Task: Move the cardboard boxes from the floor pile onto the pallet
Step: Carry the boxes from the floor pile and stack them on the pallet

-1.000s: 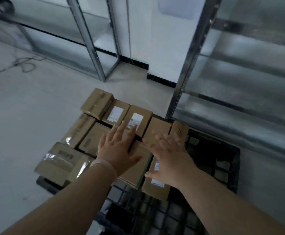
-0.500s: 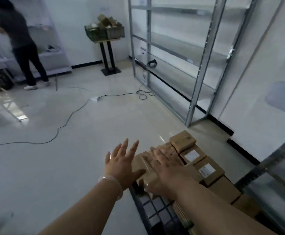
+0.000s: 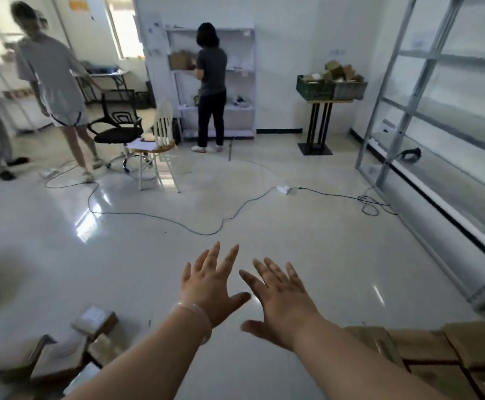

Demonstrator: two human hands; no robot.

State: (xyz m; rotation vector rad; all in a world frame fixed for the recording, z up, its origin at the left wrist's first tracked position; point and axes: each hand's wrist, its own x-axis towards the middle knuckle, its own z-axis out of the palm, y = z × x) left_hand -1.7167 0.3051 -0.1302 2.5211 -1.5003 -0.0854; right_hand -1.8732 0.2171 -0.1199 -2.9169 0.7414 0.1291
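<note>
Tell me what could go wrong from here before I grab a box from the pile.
1. The pile of boxes at lower left looks jumbled and tilted; pulling one out could shift the others.
2. A cable snakes across the shiny floor ahead, a likely trip hazard if you step that way.

The floor [image 3: 293,226] is smooth and glossy, throwing back window light at 9 o'clock. The cardboard boxes [image 3: 426,350] at 4 o'clock are matt brown, and the pile [image 3: 71,347] at 8 o'clock shows the same dull cardboard with white paper labels [image 3: 91,314], though blurred. The shelving rack [image 3: 391,90] at 2 o'clock has pale grey metal uprights with a soft sheen, a clear, shiny, plastic-looking band [image 3: 192,314] sits at 7 o'clock, and the crates [image 3: 316,88] at 1 o'clock look like dark matt plastic.
</note>
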